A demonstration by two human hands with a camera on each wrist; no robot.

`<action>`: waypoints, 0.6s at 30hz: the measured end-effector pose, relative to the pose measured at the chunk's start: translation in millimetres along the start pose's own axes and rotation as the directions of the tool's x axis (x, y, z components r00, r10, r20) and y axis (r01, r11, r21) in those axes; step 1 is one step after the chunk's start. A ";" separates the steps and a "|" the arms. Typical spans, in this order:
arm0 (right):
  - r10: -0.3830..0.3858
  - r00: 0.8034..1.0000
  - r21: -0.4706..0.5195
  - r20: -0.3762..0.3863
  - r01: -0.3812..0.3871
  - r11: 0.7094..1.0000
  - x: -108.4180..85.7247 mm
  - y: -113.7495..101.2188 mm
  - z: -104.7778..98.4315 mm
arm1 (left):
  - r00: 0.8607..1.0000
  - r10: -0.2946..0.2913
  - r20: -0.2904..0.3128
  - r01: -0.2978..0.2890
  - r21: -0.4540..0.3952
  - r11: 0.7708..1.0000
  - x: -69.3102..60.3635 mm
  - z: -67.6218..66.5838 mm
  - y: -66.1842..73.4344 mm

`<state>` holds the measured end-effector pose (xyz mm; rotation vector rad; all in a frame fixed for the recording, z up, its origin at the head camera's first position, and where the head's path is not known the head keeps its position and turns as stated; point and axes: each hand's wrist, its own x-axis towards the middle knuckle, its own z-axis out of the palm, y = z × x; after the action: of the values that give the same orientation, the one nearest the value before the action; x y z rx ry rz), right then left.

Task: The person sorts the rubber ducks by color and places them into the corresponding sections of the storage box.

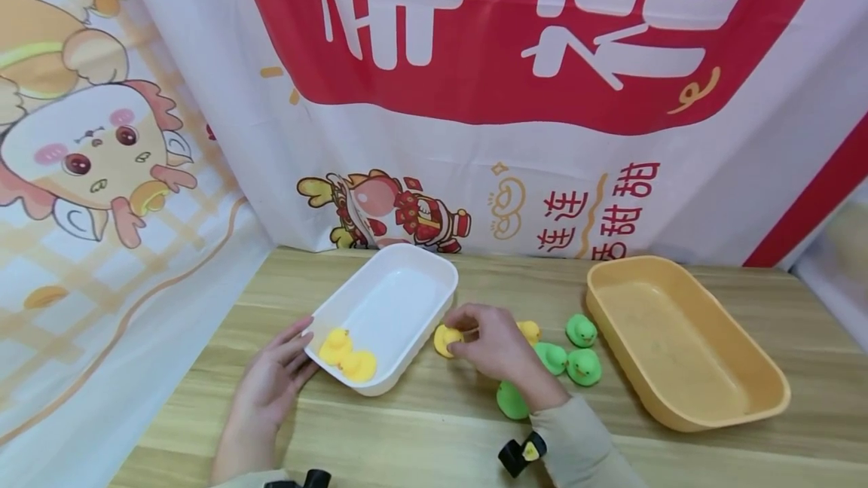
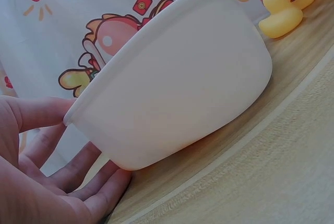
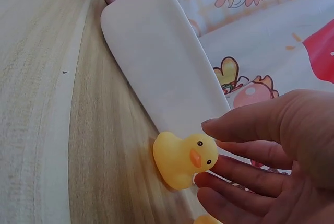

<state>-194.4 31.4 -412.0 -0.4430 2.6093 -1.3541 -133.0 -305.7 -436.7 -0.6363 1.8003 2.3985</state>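
My left hand (image 1: 267,379) rests against the near left end of the white plastic box (image 1: 442,266). In the left wrist view, one finger touches the box's rim and the others lie along its outer wall, fairly straight. Inside the box sit two yellow rubber ducks (image 1: 358,366). Just right of the box, my right hand (image 1: 493,345) is around another yellow rubber duck (image 3: 182,158) standing on the table. The right wrist view shows the thumb apart from the duck, with the fingers loosely extended beside its head.
Behind my right hand is another yellow duck (image 1: 529,332). Several green ducks (image 1: 584,367) stand to its right, one partly hidden by the wrist. An orange-yellow plastic box (image 1: 685,352) stands further right on the wooden table (image 1: 407,443). A printed cloth (image 1: 475,149) hangs behind.
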 end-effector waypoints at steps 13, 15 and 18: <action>0.006 1.000 0.003 0.008 -0.006 1.000 0.7 6.8 3.6 | 1.000 0.002 0.004 -0.002 0.009 1.000 0.6 -1.6 -2.5; 0.000 1.000 0.001 0.011 0.000 1.000 0.7 6.5 3.9 | 1.000 0.005 0.004 -0.005 0.010 1.000 0.4 -1.0 -1.9; -0.001 1.000 -0.009 0.016 0.001 1.000 0.7 6.8 4.5 | 1.000 0.005 0.002 -0.005 0.008 1.000 0.2 0.1 -1.0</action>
<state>-195.0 31.3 -420.2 -0.4541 2.6032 -1.3345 -132.9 -305.3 -437.7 -0.6292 1.8121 2.3928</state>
